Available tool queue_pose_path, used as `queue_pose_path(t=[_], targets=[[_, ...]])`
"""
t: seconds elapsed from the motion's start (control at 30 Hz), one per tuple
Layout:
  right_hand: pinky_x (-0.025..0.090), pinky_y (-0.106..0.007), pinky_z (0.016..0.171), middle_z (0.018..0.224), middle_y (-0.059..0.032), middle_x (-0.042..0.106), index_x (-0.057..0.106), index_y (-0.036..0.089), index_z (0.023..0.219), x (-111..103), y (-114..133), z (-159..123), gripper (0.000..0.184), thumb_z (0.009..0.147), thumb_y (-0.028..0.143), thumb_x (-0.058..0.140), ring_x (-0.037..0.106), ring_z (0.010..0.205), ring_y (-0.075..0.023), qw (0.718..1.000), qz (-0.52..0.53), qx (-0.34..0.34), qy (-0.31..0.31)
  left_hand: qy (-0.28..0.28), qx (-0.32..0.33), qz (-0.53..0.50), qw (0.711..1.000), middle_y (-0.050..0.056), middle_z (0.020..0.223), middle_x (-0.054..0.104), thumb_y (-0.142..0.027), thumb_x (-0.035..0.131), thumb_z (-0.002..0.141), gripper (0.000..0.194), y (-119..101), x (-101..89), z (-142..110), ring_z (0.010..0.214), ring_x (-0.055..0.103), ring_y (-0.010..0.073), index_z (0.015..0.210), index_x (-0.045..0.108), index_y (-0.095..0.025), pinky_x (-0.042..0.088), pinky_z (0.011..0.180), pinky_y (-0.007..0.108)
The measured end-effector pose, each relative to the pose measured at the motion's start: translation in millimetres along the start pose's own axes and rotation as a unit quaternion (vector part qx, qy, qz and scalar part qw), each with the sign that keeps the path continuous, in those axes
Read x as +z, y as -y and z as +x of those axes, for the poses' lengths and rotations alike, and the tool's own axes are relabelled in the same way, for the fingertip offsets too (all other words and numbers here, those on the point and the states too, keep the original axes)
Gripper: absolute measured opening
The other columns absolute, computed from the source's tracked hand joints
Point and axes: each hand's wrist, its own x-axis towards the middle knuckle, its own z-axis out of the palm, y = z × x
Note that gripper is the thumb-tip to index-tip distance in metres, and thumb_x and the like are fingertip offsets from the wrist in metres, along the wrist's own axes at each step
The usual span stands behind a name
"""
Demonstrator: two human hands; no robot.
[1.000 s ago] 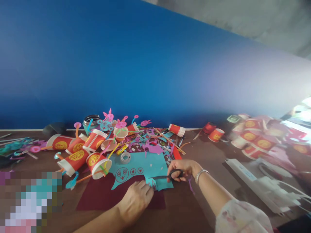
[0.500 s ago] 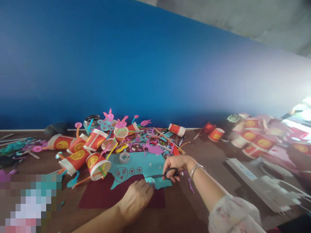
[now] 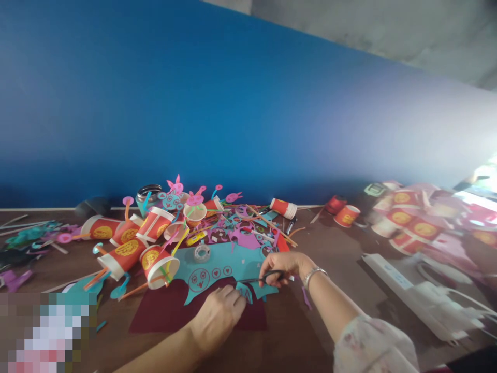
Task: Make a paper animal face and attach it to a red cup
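Observation:
Pinched in my left hand (image 3: 222,312) is a small blue paper piece (image 3: 244,292) with dark red drawn lines. My right hand (image 3: 286,265) grips black-handled scissors (image 3: 274,277), whose blades point left, just above that piece. Behind both hands lies a larger blue sheet (image 3: 229,257) with a ragged cut edge; a round face and small hearts in circles are drawn on it. A maroon sheet (image 3: 163,310) is underneath. My fingers partly cover the small piece.
A roll of tape (image 3: 201,253) rests on the blue sheet. Red paper cups (image 3: 126,255) with straws and paper shapes lie at left; coloured scraps (image 3: 236,233) are piled behind. At right are a white power strip (image 3: 411,295) and more cups (image 3: 404,217).
My right hand and the scissors have shifted slightly left. A gap now shows between the small blue piece and the flap of the larger sheet. My left hand keeps its hold.

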Motion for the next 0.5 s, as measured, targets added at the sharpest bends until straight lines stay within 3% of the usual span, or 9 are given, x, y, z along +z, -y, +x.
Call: queue_pose_path(t=[0.1,0.17,0.27,0.33,0.37,0.5], targets=[[0.034,-0.011,0.032,0.048,0.0046,0.060,0.068,0.010,0.086,-0.6,-3.1,-4.5,0.029,0.061,0.026,0.072,0.048,0.034,-0.0036,1.000,-0.001,-0.013,-0.007,-0.042,-0.012,-0.004,0.999,0.002,0.074,0.061,-0.011,0.050,0.084,0.011,3.7,-1.3,-1.6,0.070,0.055,0.0173,0.075,0.054,-0.017,0.041,0.059,0.027],[0.032,-0.012,0.032,0.052,0.0028,0.062,0.067,0.011,0.087,2.3,-6.2,-10.7,0.034,0.061,0.032,0.072,0.050,0.036,-0.0047,0.999,0.012,-0.042,-0.006,-0.103,-0.032,-0.006,0.994,0.001,0.069,0.059,-0.010,0.049,0.084,0.016,9.6,-3.7,-2.8,0.066,0.054,0.0163,0.071,0.054,-0.017,0.040,0.058,0.027],[0.032,-0.014,0.036,0.071,-0.0056,0.069,0.062,0.011,0.091,18.9,-4.5,-15.5,0.047,0.060,0.044,0.073,0.058,0.048,-0.0087,0.982,0.087,-0.167,-0.024,-0.230,-0.064,0.008,0.971,0.001,0.067,0.058,-0.012,0.047,0.086,0.015,20.1,-10.4,-2.7,0.066,0.053,0.0157,0.076,0.056,-0.018,0.038,0.060,0.027],[0.038,-0.015,0.047,0.082,-0.0066,0.068,0.056,0.015,0.098,38.2,2.8,-9.4,0.046,0.064,0.043,0.072,0.064,0.070,-0.0136,0.945,0.162,-0.259,-0.117,-0.285,-0.072,0.044,0.955,0.001,0.069,0.059,-0.013,0.048,0.086,0.013,25.4,-15.4,-0.8,0.067,0.053,0.0162,0.080,0.058,-0.019,0.037,0.061,0.028],[0.039,-0.016,0.050,0.081,-0.0047,0.067,0.054,0.017,0.096,48.8,7.8,-3.3,0.040,0.067,0.040,0.071,0.064,0.073,-0.0138,0.928,0.193,-0.272,-0.164,-0.296,-0.073,0.065,0.950,0.001,0.069,0.059,-0.013,0.049,0.086,0.012,27.2,-17.5,0.5,0.068,0.052,0.0166,0.080,0.058,-0.019,0.036,0.061,0.028],[0.030,-0.016,0.041,0.058,0.0054,0.055,0.050,0.019,0.089,80.3,27.0,29.7,0.034,0.063,0.028,0.071,0.056,0.052,-0.0099,0.872,0.272,-0.259,-0.315,-0.281,-0.080,0.098,0.951,0.002,0.067,0.058,-0.013,0.050,0.084,0.017,30.6,-19.5,4.9,0.068,0.051,0.0181,0.069,0.056,-0.018,0.034,0.062,0.031]])
